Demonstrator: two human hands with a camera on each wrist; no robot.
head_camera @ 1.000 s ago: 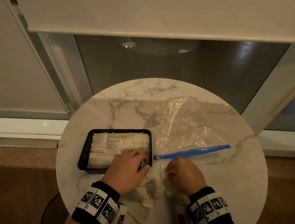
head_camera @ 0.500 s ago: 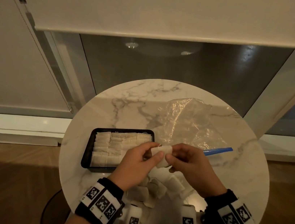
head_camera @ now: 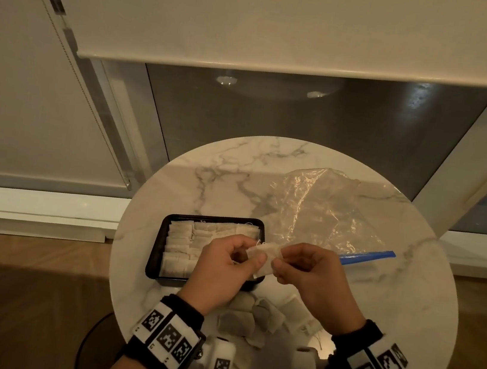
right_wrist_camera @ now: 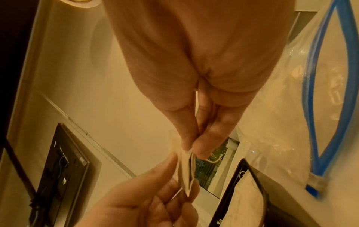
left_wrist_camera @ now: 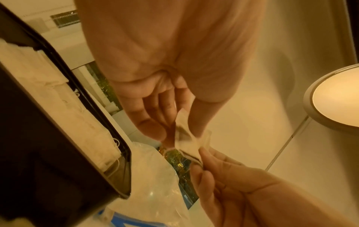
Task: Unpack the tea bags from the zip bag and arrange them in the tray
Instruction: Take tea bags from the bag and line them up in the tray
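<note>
So the zip bag is the big floppy thing here, clear crinkly plastic with a blue zip strip, lying flat and apparently empty on the far side of the marble table. I'd guess it's slippery, so grab it by the strip if at all. The black tray looks stiff and is mostly filled with neat rows of pale bags. The loose tea bags sit in a little heap by my wrists (greyish, a bit rumpled). The one I'm holding, the tea bag, is up over the tray's near right corner, my left hand and right hand each pinching an end. Feels like nothing, soft paper, probably tears easy, so I'd say hold the edges, not the string
</note>
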